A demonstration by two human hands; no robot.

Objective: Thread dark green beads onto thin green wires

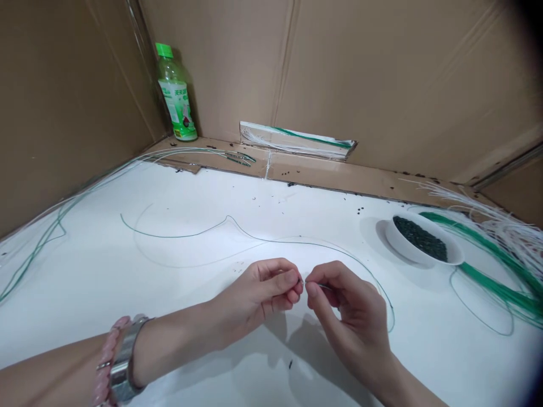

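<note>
At the lower centre of the frame, I see through the head camera the left hand (258, 288) and the right hand (352, 311) nearly meeting, tip to tip. The left is in a narrow pinch on a small dark piece (301, 281), mostly hidden by the fingers. The right pinches a thin green wire (297, 243) close to its end; I cannot tell whether piece and wire touch. Such fine things, I judge, need fingertips rather than a fist, and holding them so close together should steady both. A pink bracelet (108, 353) and a silver bangle (125, 362) circle the left wrist.

Behind the right hand the wire bends round and trails loosely across the middle of the frame to its free end at centre left, likely left slack so that it doesn't tug. Right of centre stands a white bowl (396, 249) of small dark pieces (419, 240), probably put there to suit the right hand. Beside it, at the right edge, lie a coil of green wire (487, 285) and a heap of white strands (509, 226).

All this rests on a smooth white table (106, 316), dotted with dark specks. More strands cross the left side, their dark-wrapped ends (240, 158) on a cardboard ledge. Beyond, a cardboard wall (360, 73) with a slot closes off the view, a green-capped bottle (176, 104) in its upper-left corner.
</note>
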